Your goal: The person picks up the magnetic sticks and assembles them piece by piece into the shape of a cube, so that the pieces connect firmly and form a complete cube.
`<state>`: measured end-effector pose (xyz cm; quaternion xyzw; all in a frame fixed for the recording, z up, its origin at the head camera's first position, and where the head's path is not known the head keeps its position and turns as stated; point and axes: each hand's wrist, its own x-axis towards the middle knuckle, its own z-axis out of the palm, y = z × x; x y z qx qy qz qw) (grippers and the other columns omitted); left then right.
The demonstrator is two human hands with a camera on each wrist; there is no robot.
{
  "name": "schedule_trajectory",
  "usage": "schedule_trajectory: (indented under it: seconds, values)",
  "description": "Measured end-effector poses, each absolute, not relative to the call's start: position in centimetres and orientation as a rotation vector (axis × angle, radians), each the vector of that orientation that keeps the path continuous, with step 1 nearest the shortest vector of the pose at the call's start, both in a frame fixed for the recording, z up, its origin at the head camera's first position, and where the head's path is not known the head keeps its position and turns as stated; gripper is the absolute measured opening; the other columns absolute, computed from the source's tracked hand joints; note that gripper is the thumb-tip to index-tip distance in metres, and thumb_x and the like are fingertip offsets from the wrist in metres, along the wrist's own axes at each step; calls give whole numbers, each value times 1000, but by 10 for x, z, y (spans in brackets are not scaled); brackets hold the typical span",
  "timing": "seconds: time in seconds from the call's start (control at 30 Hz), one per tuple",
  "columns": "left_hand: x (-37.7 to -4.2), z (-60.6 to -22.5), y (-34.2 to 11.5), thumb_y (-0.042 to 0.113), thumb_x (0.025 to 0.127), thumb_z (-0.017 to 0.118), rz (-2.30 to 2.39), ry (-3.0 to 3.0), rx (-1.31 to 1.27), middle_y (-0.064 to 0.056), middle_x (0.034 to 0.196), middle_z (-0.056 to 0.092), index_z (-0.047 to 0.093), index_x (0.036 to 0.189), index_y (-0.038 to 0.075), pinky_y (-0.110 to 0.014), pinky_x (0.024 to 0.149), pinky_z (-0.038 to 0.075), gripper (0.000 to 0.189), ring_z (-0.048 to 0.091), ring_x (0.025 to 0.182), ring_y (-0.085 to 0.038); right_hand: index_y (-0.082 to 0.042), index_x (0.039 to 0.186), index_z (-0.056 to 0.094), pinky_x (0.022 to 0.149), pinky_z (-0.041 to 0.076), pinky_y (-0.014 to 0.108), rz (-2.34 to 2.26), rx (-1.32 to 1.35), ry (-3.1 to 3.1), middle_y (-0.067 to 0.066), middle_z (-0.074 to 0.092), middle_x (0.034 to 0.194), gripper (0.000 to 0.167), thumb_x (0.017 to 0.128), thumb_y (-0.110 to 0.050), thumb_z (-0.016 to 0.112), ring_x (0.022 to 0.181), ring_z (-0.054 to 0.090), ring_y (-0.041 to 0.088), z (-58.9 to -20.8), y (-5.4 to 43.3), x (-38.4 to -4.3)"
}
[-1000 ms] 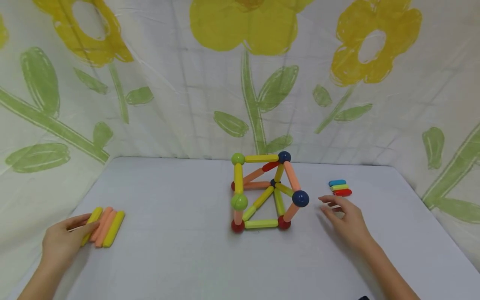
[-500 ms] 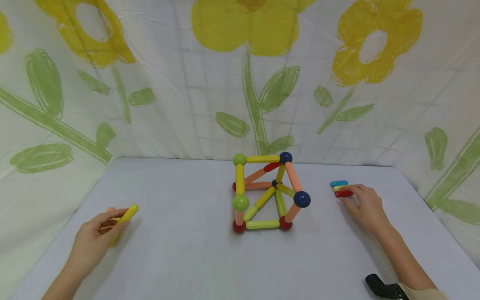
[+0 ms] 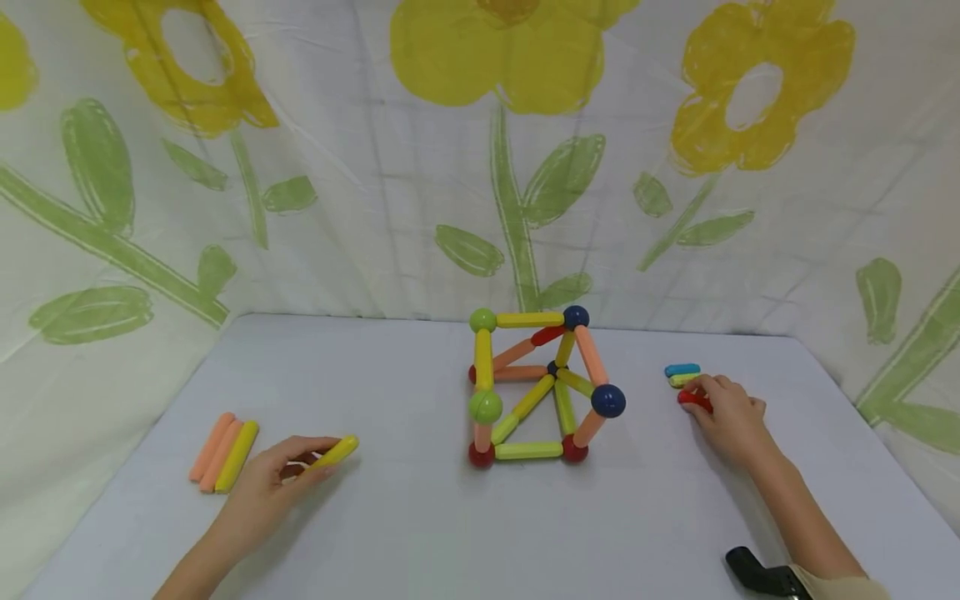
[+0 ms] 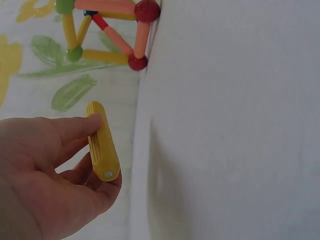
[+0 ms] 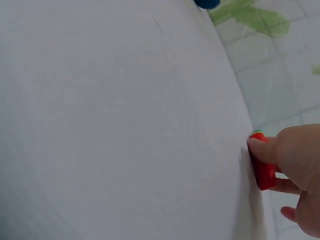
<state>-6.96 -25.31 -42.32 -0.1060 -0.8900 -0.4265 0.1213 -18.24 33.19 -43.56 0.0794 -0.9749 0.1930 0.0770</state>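
A yellow magnetic rod (image 4: 103,142) with a metal dot at its end is pinched between the thumb and fingers of my left hand (image 3: 262,492), held over the table left of the centre. My right hand (image 3: 733,425) pinches a short red magnetic rod (image 5: 263,167) at the right side, just in front of a blue rod (image 3: 682,369) and a lime rod (image 3: 681,381). Between the hands stands a cube-like frame (image 3: 528,451) of rods joined by green, dark blue and red balls. Neither hand touches it.
Two salmon rods (image 3: 213,447) and another yellow rod (image 3: 237,457) lie side by side on the white table (image 3: 420,533) at the left. Behind the table hangs a white cloth (image 3: 337,250) with painted flowers. A black strap piece (image 3: 761,575) is by the right forearm.
My left hand has picked the yellow rod off the left group and carried it rightward. My right hand has reached the small rods, gripped the red one and drawn it slightly towards me.
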Motion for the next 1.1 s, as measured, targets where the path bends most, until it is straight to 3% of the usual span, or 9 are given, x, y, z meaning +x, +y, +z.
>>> schedule_trajectory:
  seconds: [0.13, 0.3, 0.4, 0.63, 0.83, 0.97, 1.07, 1.1]
  values:
    - [-69, -420, -233, 1, 92, 78, -1313, -2651, -439, -3, 115, 76, 76, 121, 9, -22, 74, 58, 30, 61, 94, 1, 7, 119, 62, 83, 37, 68, 593, 260, -2930, 26, 67, 104, 30, 97, -9, 74, 102, 60, 50, -436, 319, -172]
    - [-71, -414, -206, 11, 97, 77, -1448, -2745, -562, -3, 115, 74, 76, 125, 11, -24, 75, 58, 28, 59, 95, -1, 5, 119, 63, 83, 55, 55, 665, 346, -2940, 18, 67, 102, 29, 96, -7, 76, 94, 62, 35, -431, 296, -158]
    - [-73, -412, -190, 16, 98, 76, -1508, -2763, -632, -3, 114, 74, 76, 125, 9, -24, 74, 57, 28, 59, 93, -3, 2, 116, 65, 80, 60, 46, 717, 396, -2969, 11, 67, 101, 24, 96, -5, 76, 89, 61, 25, -425, 282, -149]
    - [-78, -405, -159, 17, 100, 75, -1591, -2758, -776, -3, 109, 74, 76, 122, 7, -23, 72, 56, 25, 59, 91, -4, -5, 112, 67, 84, 63, 44, 754, 515, -3082, 4, 67, 102, 24, 92, 1, 78, 92, 62, 20, -404, 252, -131]
    - [-79, -396, -140, 20, 101, 74, -1650, -2770, -843, -1, 111, 74, 75, 125, 8, -24, 76, 57, 27, 60, 93, -6, -12, 109, 69, 84, 63, 37, 783, 591, -3201, -6, 66, 97, 21, 93, -6, 80, 90, 61, 13, -389, 230, -114]
    - [-99, -442, -139, 34, 102, 73, -1629, -2769, -926, 8, 115, 73, 73, 131, 26, -26, 77, 59, 30, 63, 96, -8, -15, 108, 70, 81, 61, 29, 818, 701, -3211, -10, 65, 95, 19, 93, -12, 81, 88, 60, 9, -380, 221, -106]
    - [-105, -453, -134, 39, 102, 71, -1648, -2738, -998, 9, 116, 72, 73, 131, 28, -27, 76, 59, 31, 63, 96, -9, -15, 112, 71, 78, 60, 25, 926, 835, -3171, -11, 67, 98, 20, 95, -17, 80, 88, 60, 7, -375, 216, -101]
    - [-103, -445, -131, 35, 103, 71, -1630, -2724, -1036, 7, 116, 72, 73, 131, 23, -26, 75, 58, 31, 63, 96, -9, -15, 113, 71, 78, 59, 25, 973, 871, -3155, -11, 67, 100, 19, 96, -18, 79, 88, 60, 6, -373, 213, -100]
